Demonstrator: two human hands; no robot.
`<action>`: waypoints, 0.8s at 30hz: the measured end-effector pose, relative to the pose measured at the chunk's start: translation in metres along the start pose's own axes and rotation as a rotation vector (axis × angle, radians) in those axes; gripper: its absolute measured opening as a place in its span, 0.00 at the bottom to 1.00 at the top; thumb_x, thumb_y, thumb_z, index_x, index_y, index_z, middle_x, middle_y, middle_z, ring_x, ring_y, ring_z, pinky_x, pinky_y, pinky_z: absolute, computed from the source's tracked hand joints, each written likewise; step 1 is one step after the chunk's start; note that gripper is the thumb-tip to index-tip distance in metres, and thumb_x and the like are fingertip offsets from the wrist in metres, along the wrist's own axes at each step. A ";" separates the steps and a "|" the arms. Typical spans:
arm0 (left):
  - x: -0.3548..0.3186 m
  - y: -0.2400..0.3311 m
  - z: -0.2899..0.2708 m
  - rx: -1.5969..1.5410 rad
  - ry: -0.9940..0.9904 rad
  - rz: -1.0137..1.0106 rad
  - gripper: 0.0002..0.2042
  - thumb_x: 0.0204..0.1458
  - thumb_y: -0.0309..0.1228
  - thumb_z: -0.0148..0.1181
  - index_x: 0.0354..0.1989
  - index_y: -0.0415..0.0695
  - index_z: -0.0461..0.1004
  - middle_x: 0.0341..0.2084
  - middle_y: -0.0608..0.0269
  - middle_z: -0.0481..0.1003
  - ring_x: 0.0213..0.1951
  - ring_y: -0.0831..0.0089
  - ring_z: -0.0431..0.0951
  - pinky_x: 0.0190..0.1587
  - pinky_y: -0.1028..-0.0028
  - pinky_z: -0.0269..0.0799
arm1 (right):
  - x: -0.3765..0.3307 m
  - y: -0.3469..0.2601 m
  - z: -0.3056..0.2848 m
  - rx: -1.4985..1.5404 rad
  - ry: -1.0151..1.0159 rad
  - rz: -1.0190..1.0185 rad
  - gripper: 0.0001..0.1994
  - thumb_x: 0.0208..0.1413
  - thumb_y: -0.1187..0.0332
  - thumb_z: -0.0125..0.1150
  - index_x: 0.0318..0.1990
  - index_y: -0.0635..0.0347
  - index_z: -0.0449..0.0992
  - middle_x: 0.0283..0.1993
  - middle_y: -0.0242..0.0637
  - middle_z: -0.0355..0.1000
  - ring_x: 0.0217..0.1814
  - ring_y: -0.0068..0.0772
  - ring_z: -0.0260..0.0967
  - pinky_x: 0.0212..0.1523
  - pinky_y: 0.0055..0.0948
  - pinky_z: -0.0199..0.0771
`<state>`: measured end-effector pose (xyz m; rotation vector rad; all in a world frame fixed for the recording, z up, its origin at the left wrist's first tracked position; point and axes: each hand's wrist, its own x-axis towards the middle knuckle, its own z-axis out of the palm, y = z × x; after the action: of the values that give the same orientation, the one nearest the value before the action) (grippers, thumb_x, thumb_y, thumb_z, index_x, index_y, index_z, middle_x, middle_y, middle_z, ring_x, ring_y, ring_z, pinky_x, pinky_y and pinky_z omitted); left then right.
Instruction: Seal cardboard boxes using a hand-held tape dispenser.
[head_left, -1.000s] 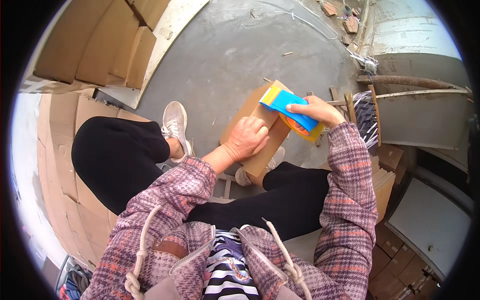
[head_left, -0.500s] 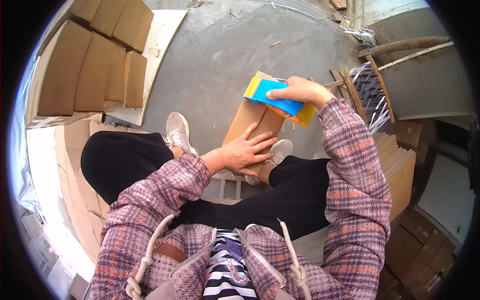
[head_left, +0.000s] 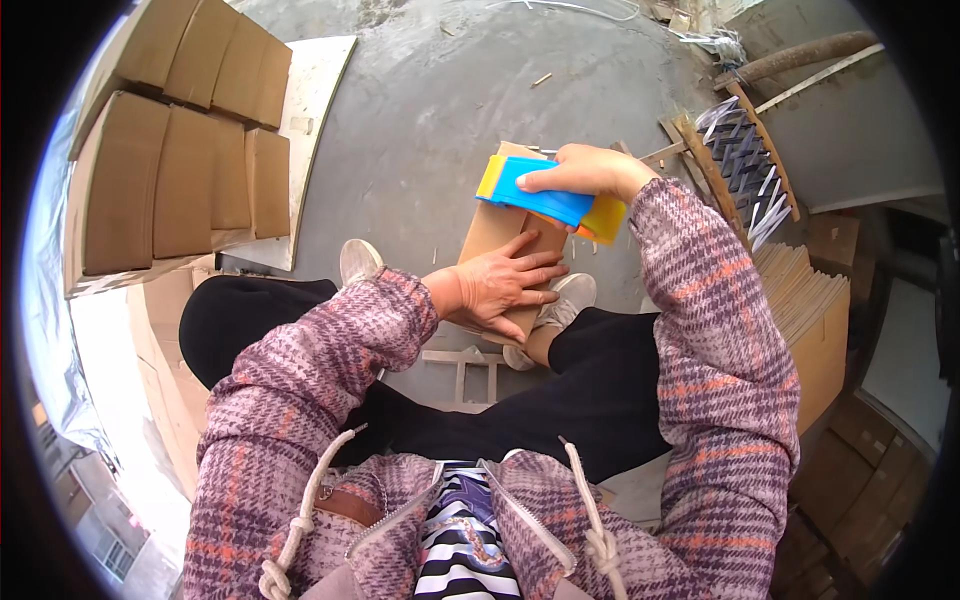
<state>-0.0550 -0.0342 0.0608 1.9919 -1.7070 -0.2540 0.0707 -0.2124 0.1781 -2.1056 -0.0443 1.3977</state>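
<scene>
A narrow brown cardboard box (head_left: 486,234) lies between my feet, slanting away from me. My left hand (head_left: 500,285) rests flat on its near end with the fingers spread. Over the box's far end, my right hand (head_left: 595,172) is closed around a blue and yellow tape dispenser (head_left: 548,192). The dispenser's yellow tip points left, and a bit of orange shows under its body. It covers part of the box top, so whether tape is stuck there cannot be seen.
Stacked cardboard boxes (head_left: 185,185) stand on a white board (head_left: 318,130) at the left. A bundle of flat cardboard (head_left: 815,320) leans at my right, below a wooden frame with woven straps (head_left: 745,160). Near my feet is a small slatted frame (head_left: 460,375).
The dispenser has shifted slightly left along with my right hand. My left hand stays pressed on the box, and the whole view has tilted a little.
</scene>
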 end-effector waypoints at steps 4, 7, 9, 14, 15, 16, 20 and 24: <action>0.004 -0.022 -0.003 -0.020 -0.060 0.153 0.33 0.56 0.58 0.47 0.61 0.45 0.66 0.67 0.48 0.57 0.70 0.53 0.53 0.70 0.44 0.38 | 0.004 0.005 -0.002 -0.114 0.066 -0.064 0.35 0.46 0.42 0.61 0.48 0.70 0.76 0.39 0.50 0.78 0.39 0.41 0.78 0.42 0.35 0.75; 0.002 -0.023 0.000 -0.017 -0.079 0.169 0.33 0.56 0.57 0.47 0.60 0.43 0.66 0.67 0.46 0.57 0.70 0.54 0.54 0.71 0.47 0.38 | 0.004 0.006 0.001 -0.179 0.085 -0.066 0.37 0.46 0.40 0.59 0.50 0.69 0.77 0.45 0.53 0.77 0.46 0.45 0.76 0.48 0.38 0.73; 0.001 -0.020 0.002 -0.036 -0.063 0.156 0.31 0.56 0.55 0.47 0.59 0.43 0.66 0.67 0.45 0.57 0.70 0.54 0.54 0.71 0.47 0.38 | 0.001 0.006 0.005 -0.206 0.101 -0.030 0.37 0.46 0.39 0.58 0.50 0.68 0.77 0.48 0.54 0.76 0.49 0.48 0.75 0.50 0.38 0.72; 0.001 -0.014 0.003 -0.087 -0.019 0.159 0.25 0.56 0.48 0.49 0.55 0.43 0.69 0.65 0.46 0.60 0.69 0.54 0.54 0.71 0.49 0.41 | -0.008 0.005 0.015 -0.217 0.132 -0.077 0.34 0.47 0.41 0.57 0.43 0.72 0.79 0.43 0.58 0.77 0.45 0.50 0.77 0.46 0.38 0.74; 0.001 -0.012 0.004 -0.079 -0.025 0.187 0.24 0.56 0.48 0.49 0.54 0.43 0.69 0.64 0.47 0.60 0.69 0.54 0.54 0.71 0.49 0.42 | -0.009 0.006 0.016 -0.228 0.140 -0.069 0.34 0.48 0.42 0.57 0.42 0.72 0.79 0.42 0.58 0.77 0.44 0.50 0.77 0.45 0.38 0.74; 0.002 -0.010 0.005 -0.070 -0.039 0.209 0.23 0.57 0.47 0.49 0.53 0.43 0.69 0.64 0.47 0.61 0.69 0.54 0.55 0.71 0.49 0.43 | -0.010 0.005 0.017 -0.225 0.142 -0.075 0.33 0.48 0.42 0.56 0.41 0.72 0.79 0.41 0.58 0.77 0.43 0.50 0.77 0.44 0.38 0.74; -0.002 -0.003 0.005 -0.097 -0.117 0.248 0.26 0.57 0.50 0.48 0.55 0.41 0.68 0.64 0.48 0.61 0.68 0.53 0.56 0.71 0.47 0.44 | -0.012 0.002 0.019 -0.224 0.195 -0.115 0.34 0.50 0.39 0.57 0.34 0.73 0.78 0.33 0.57 0.77 0.35 0.50 0.78 0.36 0.40 0.75; -0.002 -0.002 0.003 -0.104 -0.147 0.234 0.36 0.41 0.57 0.62 0.52 0.40 0.70 0.63 0.45 0.62 0.70 0.51 0.53 0.71 0.43 0.36 | -0.018 -0.001 0.017 -0.172 0.195 -0.118 0.33 0.51 0.40 0.59 0.40 0.71 0.78 0.35 0.55 0.78 0.37 0.47 0.78 0.38 0.38 0.75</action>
<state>-0.0551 -0.0332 0.0569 1.7172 -1.9569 -0.4060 0.0486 -0.2094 0.1888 -2.3304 -0.2135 1.1506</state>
